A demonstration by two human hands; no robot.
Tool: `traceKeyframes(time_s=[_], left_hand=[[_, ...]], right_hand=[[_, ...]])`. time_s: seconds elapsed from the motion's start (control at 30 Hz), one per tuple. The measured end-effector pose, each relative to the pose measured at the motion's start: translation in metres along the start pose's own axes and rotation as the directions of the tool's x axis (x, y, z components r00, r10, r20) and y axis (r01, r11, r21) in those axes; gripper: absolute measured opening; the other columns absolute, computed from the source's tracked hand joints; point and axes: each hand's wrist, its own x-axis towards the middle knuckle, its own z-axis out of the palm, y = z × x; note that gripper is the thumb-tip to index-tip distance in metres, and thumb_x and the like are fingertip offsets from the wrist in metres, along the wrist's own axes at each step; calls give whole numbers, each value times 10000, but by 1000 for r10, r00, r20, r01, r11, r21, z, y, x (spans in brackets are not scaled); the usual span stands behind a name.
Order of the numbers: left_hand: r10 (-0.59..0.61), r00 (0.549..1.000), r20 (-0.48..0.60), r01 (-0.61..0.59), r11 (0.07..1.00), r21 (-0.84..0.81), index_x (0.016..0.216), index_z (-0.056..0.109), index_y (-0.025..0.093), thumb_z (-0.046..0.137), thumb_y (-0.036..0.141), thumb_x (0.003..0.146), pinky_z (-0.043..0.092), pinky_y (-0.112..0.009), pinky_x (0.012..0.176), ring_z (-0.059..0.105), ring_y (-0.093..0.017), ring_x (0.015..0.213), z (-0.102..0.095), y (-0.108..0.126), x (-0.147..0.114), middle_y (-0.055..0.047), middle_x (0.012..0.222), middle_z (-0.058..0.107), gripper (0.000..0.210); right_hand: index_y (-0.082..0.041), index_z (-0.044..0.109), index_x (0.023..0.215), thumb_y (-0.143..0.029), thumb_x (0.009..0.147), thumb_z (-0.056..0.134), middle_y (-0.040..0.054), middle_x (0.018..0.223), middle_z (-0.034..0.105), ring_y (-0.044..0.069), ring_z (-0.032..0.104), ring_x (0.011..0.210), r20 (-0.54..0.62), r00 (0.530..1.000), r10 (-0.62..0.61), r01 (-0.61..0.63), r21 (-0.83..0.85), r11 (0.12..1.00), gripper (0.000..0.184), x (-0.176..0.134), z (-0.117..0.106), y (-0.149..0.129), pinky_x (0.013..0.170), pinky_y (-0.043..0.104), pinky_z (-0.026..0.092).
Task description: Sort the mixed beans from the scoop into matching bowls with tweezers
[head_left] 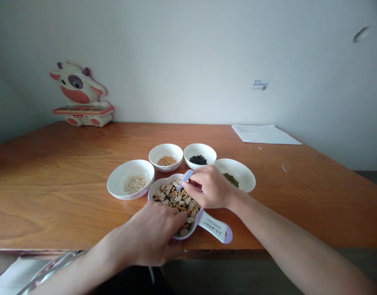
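Observation:
A handled dish (193, 226) with a white wavy rim and a lilac handle holds a mix of peanuts, yellow beans and dark beans near the table's front edge. My left hand (154, 231) grips its near left side, the fingers curled over the rim and partly hidden. Pinched in my right hand (213, 186) is a pair of light blue tweezers (185, 179), their tips pointing down into the mix. Whether the tips hold a bean is too small to tell. Printed characters mark a white label (213, 226) on the handle.
Around the dish stand white bowls: one with pale flat seeds or nut halves (114, 186), one with yellow beans (153, 157), one with black beans (210, 153), one with green beans (248, 178). A cow toy keyboard (83, 110) and paper sheets (265, 134) lie farther back, by the wall.

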Motion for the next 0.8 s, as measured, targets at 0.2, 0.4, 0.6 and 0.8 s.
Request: traceKeyframes(time_s=[0.2,0.4,0.6,0.8], left_hand=[[-38,999,35,38,999,16,838,560,212,607,239,760,425,-337,675,624,-226,779,0,2,0,-20,870,668,94],[-46,997,68,46,999,10,842,563,209,623,261,770,458,-362,732,638,-248,834,-1,2,1,-29,901,677,107],[-45,996,82,45,999,11,831,570,204,613,260,773,459,-349,693,637,-236,780,-1,2,2,-28,881,681,92],[-63,995,74,61,998,23,823,563,202,629,270,777,461,-365,713,646,-253,809,-2,3,1,-40,871,677,106]], right_hand=[[-181,453,522,-220,860,502,-8,482,489,86,372,449,-151,985,81,-109,-191,975,343,1,-49,11,480,255,274],[-197,346,487,-218,796,539,-43,424,354,75,283,419,-194,947,257,-315,-395,863,365,-13,-87,42,467,265,206],[-193,350,462,-188,747,559,-44,411,358,70,237,397,-122,900,419,-420,-502,756,354,-18,-80,58,447,267,170],[-184,432,487,-214,768,563,-16,449,478,80,343,421,-380,894,237,-400,-441,803,311,-9,-68,47,482,260,237]])
